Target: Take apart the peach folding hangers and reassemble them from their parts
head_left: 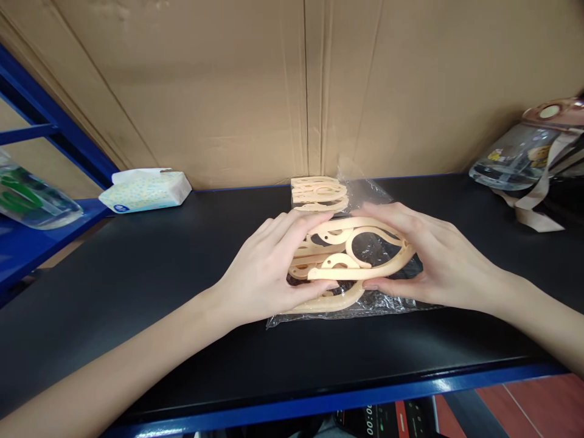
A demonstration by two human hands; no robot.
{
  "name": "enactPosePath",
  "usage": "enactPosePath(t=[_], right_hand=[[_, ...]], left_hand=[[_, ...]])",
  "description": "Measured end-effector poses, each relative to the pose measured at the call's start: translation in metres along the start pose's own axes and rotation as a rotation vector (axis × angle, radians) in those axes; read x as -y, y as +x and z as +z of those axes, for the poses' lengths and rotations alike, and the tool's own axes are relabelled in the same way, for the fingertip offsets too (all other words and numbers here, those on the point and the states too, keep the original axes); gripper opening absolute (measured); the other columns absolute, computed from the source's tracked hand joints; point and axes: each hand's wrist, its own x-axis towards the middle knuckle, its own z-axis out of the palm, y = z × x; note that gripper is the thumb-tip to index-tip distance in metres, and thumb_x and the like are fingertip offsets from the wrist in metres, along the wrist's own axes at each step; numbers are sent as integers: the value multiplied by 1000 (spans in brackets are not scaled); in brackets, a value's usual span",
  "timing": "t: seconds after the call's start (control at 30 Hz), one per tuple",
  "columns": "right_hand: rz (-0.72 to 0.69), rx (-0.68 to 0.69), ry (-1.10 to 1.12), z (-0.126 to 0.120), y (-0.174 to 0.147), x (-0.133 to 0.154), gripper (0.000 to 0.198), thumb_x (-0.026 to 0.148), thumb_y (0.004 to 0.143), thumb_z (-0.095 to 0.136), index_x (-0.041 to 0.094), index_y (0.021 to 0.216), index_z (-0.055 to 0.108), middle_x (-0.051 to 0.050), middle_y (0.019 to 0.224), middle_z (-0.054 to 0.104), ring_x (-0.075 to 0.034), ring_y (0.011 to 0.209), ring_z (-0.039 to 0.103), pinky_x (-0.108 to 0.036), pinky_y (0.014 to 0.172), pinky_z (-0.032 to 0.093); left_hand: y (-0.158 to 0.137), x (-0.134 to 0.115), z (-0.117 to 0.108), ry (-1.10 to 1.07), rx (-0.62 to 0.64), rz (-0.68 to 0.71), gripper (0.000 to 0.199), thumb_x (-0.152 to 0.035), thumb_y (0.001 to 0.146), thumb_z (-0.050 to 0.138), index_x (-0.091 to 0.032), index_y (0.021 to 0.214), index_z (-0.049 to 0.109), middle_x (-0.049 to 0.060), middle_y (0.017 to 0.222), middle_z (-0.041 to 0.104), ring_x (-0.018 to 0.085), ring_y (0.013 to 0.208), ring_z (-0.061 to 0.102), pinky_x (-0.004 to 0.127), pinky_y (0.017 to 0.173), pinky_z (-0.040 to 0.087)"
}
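At far left we see a clear bottle [39, 194] on a blue frame [27, 243], then a pack of tissues [146, 193] at the back of the black table [150, 261].

The left forearm slants in from the lower left corner to our left hand [264, 271], its back turned up and its wrist nearly straight. The fingers reach along the far side and the thumb lies along the near side, gripping a cream folding hanger [342, 274].

We have that hanger between both hands, above a clear plastic bag [396, 307] and more cream pieces [337, 302]. A bundle of similar pieces [317, 193] sits behind, near the cardboard wall [228, 91].

The right hand [440, 255] mirrors the left: fingers curved over the far side, thumb pointing inward on the near side, gripping the hanger's right end. Its forearm slopes away to the lower right.

At far right we see a clear jug [511, 158] with a pale strap [538, 188].
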Motion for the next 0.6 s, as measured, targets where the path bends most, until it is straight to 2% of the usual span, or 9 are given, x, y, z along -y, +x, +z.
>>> enactPosePath(t=[0.17,0.37,0.5,0.6], right_hand=[[34,-4,-48,-6,-1,-8,80,45,80,64,31,148,23,-5,139,51,-31,121,53,-46,99,47],[312,8,-59,-38,-11,-51,87,52,74,66,29,147,26,-7,128,58,-28,113,59,-42,96,49],[460,160,-67,-51,-19,-73,86,53,72,64,31,146,24,-6,118,64,-27,103,64,-39,84,55],[484,286,-48,-49,-21,-74,84,52,71,65,34,143,27,-3,115,66,-25,93,68,-35,74,57]], left_hand=[[-1,5,-2,9,62,-18,83,-48,78,69,-23,145,24,8,143,43,24,128,42,40,105,38],[-6,25,-1,-27,234,-71,89,-61,81,59,-22,149,18,11,153,27,29,140,27,47,112,31],[-8,35,3,-84,310,-75,84,-62,84,54,-21,149,18,11,156,23,26,143,22,45,115,28],[-8,36,6,-101,359,-82,81,-61,85,52,-21,149,21,11,156,22,26,144,19,46,116,26]])
